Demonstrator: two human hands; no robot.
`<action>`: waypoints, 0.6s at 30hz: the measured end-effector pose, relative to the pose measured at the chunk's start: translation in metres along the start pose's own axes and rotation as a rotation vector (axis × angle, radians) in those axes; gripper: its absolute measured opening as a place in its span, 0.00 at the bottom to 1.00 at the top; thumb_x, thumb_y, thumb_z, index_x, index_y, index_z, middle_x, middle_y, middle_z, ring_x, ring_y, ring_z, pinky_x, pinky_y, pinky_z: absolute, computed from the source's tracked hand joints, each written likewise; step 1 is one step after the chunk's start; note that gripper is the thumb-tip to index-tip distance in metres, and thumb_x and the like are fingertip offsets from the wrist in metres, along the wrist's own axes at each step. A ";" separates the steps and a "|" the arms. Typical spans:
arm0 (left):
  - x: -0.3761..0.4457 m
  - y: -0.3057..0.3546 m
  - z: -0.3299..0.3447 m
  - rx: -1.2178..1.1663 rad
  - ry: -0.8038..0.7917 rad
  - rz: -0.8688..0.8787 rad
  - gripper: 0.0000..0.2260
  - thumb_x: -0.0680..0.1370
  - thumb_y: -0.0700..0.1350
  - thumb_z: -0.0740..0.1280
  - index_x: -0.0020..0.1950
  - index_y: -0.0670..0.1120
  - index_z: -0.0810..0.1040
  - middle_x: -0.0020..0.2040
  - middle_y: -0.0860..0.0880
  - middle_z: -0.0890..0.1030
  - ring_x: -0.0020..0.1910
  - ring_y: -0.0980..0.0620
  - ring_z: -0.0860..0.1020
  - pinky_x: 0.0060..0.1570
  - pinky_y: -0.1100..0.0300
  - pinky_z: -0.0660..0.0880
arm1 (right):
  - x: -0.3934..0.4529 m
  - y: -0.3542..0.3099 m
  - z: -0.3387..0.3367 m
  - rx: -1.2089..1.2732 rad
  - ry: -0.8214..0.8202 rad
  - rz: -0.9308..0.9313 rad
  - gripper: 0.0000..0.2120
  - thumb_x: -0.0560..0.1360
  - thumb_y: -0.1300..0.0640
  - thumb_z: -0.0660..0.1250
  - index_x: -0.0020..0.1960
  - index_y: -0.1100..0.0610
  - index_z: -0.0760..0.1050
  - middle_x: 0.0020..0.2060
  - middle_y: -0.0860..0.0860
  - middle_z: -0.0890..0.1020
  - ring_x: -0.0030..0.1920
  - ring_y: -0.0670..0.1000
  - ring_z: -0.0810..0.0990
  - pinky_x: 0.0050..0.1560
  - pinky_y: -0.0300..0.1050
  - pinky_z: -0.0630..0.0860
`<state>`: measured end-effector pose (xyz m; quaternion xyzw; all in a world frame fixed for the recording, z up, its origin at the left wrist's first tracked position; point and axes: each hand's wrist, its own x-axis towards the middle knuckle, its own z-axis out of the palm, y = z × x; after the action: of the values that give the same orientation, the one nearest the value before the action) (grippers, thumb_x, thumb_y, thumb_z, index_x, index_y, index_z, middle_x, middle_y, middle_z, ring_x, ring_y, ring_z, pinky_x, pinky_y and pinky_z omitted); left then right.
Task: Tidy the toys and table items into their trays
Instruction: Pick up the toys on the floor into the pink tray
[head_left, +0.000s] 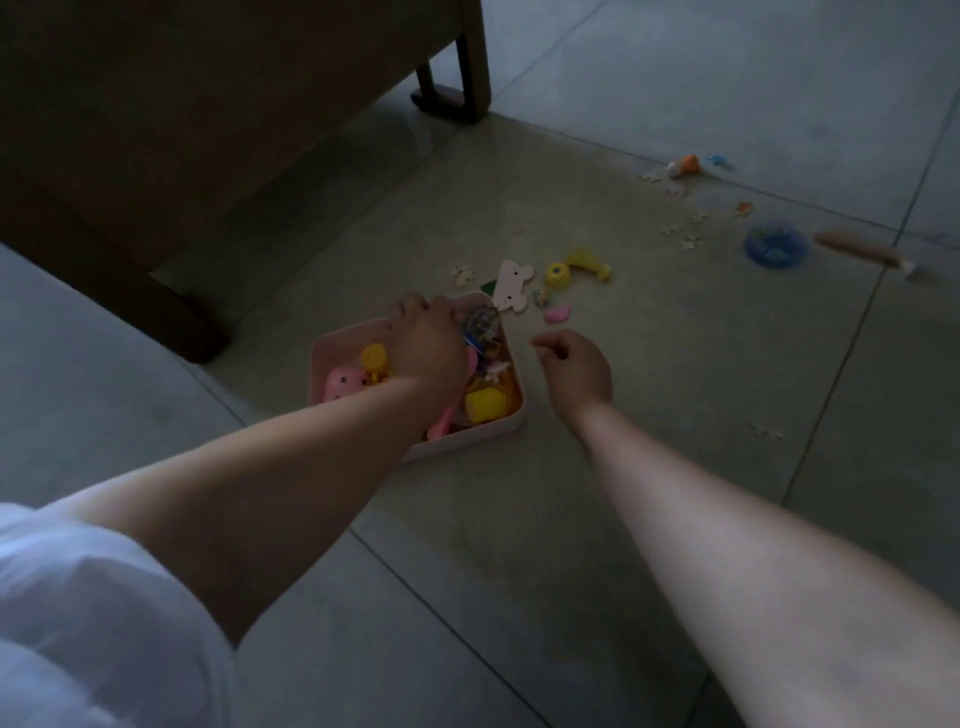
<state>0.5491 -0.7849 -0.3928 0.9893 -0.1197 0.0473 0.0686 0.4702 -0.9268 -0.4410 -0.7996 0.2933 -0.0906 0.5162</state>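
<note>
A pink tray (511, 415) sits on the tiled floor, holding several toys, among them a yellow cup (485, 404) and a pink piece (343, 384). My left hand (426, 338) reaches across the tray with its fingers curled over the far rim. My right hand (574, 366) hovers just right of the tray, fingers loosely curled, with nothing visible in it. Loose toys lie beyond the tray: a pale pink flat cutout (511, 286), a small pink piece (557, 314), a yellow ring toy (557, 274) and a yellow funnel-shaped toy (589, 262).
Further right lie a blue round toy (776, 244), a tan stick-shaped toy (857, 248), an orange and white toy (684, 166) and scattered small puzzle pieces (690, 241). A dark wooden furniture frame (171, 291) stands at the left, its leg (457, 98) behind. The light is dim.
</note>
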 end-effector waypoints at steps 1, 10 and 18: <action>0.000 0.006 -0.001 -0.001 0.014 0.043 0.12 0.79 0.43 0.58 0.60 0.43 0.75 0.59 0.40 0.73 0.60 0.39 0.69 0.58 0.48 0.67 | 0.001 0.007 -0.006 -0.036 0.076 0.024 0.10 0.75 0.61 0.64 0.52 0.53 0.82 0.52 0.53 0.83 0.54 0.53 0.80 0.53 0.42 0.73; -0.005 0.088 0.038 -0.212 -0.243 0.294 0.16 0.80 0.41 0.62 0.67 0.43 0.70 0.66 0.40 0.69 0.63 0.40 0.71 0.61 0.54 0.67 | -0.008 0.079 -0.095 -0.350 0.501 0.330 0.09 0.73 0.59 0.68 0.52 0.53 0.76 0.54 0.59 0.76 0.54 0.62 0.77 0.54 0.51 0.73; -0.001 0.115 0.079 -0.073 -0.507 -0.054 0.23 0.84 0.42 0.54 0.76 0.34 0.53 0.74 0.38 0.62 0.71 0.41 0.66 0.67 0.53 0.64 | -0.020 0.133 -0.129 -0.239 0.689 0.542 0.19 0.71 0.59 0.71 0.60 0.60 0.71 0.61 0.62 0.69 0.53 0.64 0.77 0.56 0.50 0.72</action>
<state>0.5261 -0.9065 -0.4564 0.9692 -0.1083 -0.2086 0.0731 0.3465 -1.0543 -0.4970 -0.6710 0.6551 -0.1788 0.2977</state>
